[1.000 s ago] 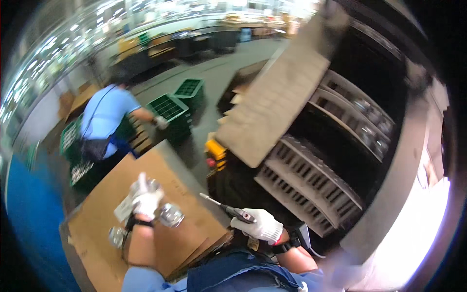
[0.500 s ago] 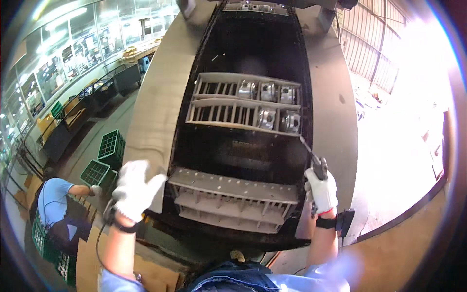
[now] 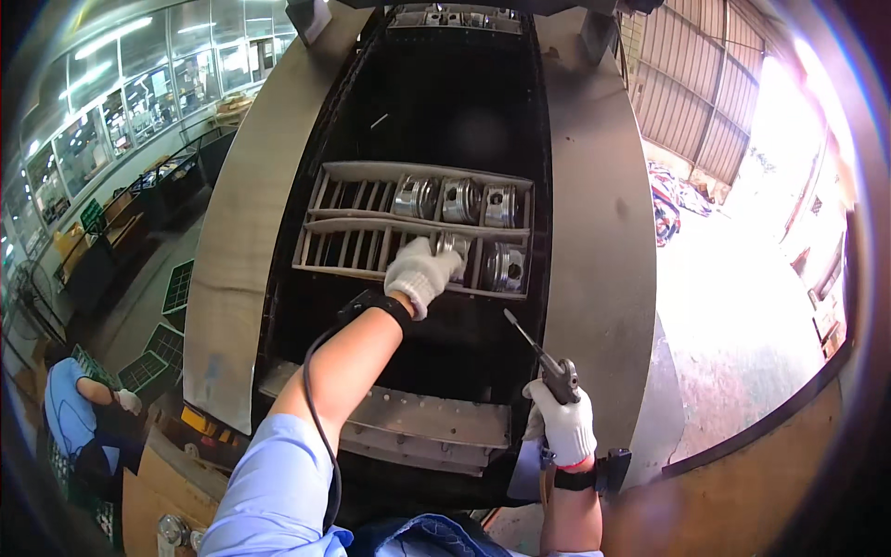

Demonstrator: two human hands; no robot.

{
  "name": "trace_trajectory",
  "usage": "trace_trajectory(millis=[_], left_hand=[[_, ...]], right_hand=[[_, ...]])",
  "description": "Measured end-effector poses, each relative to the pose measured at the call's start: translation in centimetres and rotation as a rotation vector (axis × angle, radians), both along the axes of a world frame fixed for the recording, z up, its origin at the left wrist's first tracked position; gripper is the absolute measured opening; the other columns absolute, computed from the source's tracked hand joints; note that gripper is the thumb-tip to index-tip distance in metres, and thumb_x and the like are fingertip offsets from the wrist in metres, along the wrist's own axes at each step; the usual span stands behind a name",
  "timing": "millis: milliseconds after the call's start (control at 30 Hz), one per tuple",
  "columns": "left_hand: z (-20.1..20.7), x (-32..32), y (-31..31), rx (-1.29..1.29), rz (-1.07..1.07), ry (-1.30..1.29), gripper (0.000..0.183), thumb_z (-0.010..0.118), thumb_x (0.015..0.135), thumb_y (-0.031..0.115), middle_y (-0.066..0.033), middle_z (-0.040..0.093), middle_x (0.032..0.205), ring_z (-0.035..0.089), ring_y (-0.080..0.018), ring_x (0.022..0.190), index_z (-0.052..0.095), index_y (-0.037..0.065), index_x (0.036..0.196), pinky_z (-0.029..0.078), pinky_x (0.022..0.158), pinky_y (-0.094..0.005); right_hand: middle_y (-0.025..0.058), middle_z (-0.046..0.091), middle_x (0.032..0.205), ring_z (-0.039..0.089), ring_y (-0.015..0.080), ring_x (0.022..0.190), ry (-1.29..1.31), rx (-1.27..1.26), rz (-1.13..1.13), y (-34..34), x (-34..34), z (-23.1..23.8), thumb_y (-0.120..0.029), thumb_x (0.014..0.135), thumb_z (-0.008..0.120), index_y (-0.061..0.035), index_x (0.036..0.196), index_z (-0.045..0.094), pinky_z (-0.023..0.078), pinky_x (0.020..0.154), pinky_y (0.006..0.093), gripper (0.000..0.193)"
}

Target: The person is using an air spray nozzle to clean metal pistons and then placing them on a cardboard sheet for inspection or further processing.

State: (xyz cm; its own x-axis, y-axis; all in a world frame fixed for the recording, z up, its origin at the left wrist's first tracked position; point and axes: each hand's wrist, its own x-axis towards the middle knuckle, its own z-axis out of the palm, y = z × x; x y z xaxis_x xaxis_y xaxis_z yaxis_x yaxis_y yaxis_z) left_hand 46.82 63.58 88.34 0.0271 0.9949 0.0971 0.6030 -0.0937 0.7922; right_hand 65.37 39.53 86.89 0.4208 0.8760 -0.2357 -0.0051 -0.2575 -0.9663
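My left hand point(image 3: 419, 277), in a white glove, reaches over the front row of a divided metal rack point(image 3: 320, 270). Its fingers close around the left of two shiny metal pistons in that row, partly hiding this piston point(image 3: 455, 247). Beside it, to the right, sits another piston point(image 3: 504, 267). Three more stand in the back row: a left piston point(image 3: 415, 197), a middle piston point(image 3: 460, 200) and a right piston point(image 3: 500, 205). My gloved right hand point(image 3: 562, 422) is wrapped around an air blow gun point(image 3: 558, 375), whose thin nozzle points up-left, just short of the rack's near right corner.
The rack lies on a dark conveyor belt point(image 3: 445, 102) between wide metal side panels point(image 3: 599, 213). A second rack point(image 3: 427, 418) stands nearer me, and pistons point(image 3: 455, 19) show at the far end. At lower left a co-worker point(image 3: 74, 408) bends near green crates point(image 3: 144, 369).
My left hand has swung from the left side panel onto the front-row piston. My right hand still grips the blow gun. The whole view has shifted, and the racks appear further left.
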Motion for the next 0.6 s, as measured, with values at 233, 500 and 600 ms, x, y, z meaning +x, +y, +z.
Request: trace_trajectory(millis=[233,500,600], left_hand=[[-1.1,-6.1,-6.8,-0.025,-0.138,-1.147,0.029,0.056,0.077,0.008,-0.003,0.062,0.082,0.063,-0.0121,0.069,0.059,0.004,0.105,0.055,0.063,-0.0276],[-3.5,-16.4,-18.1,0.067,0.019,-1.17,0.024,0.057,0.072,0.003,-0.0036,0.061,0.084,0.056,-0.0095,0.062,0.05,0.008,0.094,0.047,0.054,-0.0228],[-4.3,-20.9,-21.7,0.084,0.217,-1.172,0.028,0.059,0.072,0.001,-0.002,0.061,0.081,0.055,-0.0091,0.06,0.049,0.007,0.098,0.047,0.053,-0.0229]], right_hand=[[0.0044,0.063,0.063,0.06,0.0115,0.052,0.108,0.121,0.229,-1.6,-2.8,0.9,-0.013,0.089,0.07,0.0,0.095,0.069,0.05,0.054,0.0274,0.015],[0.0017,0.059,0.06,0.053,0.0107,0.046,0.064,-0.168,0.638,-2.5,-15.0,-0.6,-0.016,0.088,0.075,-0.0012,0.104,0.066,0.042,0.044,0.0262,0.023],[0.0027,0.06,0.06,0.054,0.0105,0.046,0.065,-0.174,0.779,-3.7,-18.7,-1.3,-0.017,0.088,0.075,-0.0018,0.098,0.068,0.042,0.044,0.0259,0.019]])
